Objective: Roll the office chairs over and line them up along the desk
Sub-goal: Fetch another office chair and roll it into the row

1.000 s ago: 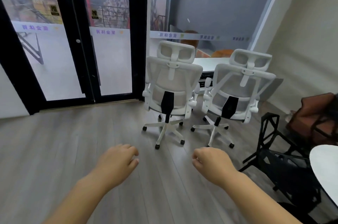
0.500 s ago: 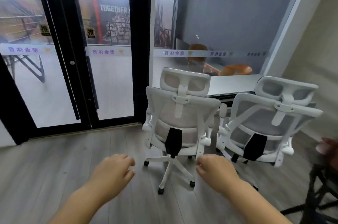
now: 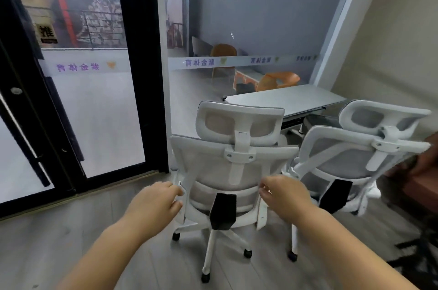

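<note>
Before the far table (image 3: 284,97), a white mesh-backed office chair (image 3: 213,166) stands beside its twin (image 3: 350,166). Left hand (image 3: 156,204) and right hand (image 3: 284,195) have now reached its back's edges; whether either grip has closed is unclear.

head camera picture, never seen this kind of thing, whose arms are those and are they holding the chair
No machine here: a person wears one wide-angle camera on the head, looking forward and down, so the arms are their own. The left hand and right hand are at the two side edges of the back of the near white chair; blur hides whether they grip it. A second white chair stands to its right, both with backs to the camera, before the grey desk.
</note>
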A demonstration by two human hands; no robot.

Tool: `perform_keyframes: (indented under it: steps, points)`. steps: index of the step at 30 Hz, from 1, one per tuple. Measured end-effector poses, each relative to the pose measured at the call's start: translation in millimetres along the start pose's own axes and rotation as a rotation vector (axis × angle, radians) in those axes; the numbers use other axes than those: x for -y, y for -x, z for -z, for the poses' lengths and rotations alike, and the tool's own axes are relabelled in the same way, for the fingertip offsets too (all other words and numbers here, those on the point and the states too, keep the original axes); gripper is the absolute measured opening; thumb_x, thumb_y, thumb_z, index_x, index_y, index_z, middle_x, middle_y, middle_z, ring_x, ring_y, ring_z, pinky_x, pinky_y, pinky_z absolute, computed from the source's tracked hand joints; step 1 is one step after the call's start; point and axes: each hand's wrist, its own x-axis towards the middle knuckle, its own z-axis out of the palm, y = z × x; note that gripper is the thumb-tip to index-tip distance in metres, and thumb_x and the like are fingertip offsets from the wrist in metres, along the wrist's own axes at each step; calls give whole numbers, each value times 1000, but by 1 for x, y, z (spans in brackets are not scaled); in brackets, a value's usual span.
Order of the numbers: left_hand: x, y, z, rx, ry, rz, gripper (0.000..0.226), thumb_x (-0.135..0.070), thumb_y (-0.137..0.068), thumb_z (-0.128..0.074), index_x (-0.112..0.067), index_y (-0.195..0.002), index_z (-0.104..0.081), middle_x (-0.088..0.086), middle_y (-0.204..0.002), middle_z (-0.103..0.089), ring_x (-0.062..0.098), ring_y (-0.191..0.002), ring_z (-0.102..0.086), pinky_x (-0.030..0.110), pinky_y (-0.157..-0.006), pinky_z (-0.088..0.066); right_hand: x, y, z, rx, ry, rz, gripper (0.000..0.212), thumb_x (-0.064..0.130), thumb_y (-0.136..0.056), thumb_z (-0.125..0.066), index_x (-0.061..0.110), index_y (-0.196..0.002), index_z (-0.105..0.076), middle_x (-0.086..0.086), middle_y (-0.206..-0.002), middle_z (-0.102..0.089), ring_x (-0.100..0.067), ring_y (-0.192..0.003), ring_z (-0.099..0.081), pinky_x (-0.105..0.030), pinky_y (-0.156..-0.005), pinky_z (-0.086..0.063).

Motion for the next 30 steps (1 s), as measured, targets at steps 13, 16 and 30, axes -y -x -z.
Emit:
perform_keyframes:
  steps: [13,16,30]
  points:
    - [40,-159,-35,-50,-23,-262,57,-35,-68,-55,-22,-123,-57,-3,-119,-61,13,-110,-40,31,-92,-45,-22,-108,-35,-127,-3,-133,52,35,-84,-60,18,-131,-48,0,-134,-47,-24,-123,-42,-36,-100,-33]
    - [40,-180,-38,-30,42,-259,59,-29,-80,-56,-19,-137,-43,-1,-135,-47,18,-126,-35,32,-106,-29,-36,-124,-40,-81,25,-161,58,50,-88,-53,19,-135,-43,1,-138,-43,-22,-129,-35,-35,-108,-25]
    - [65,-220,-71,-137,-19,-370,51,-27,-49,-80,-14,-93,-59,3,-85,-57,22,-75,-58,35,-70,-53,-30,-139,-73,-242,-5,-119,57,66,-85,-41,14,-105,-53,-1,-100,-51,-19,-92,-47,-29,-84,-40]
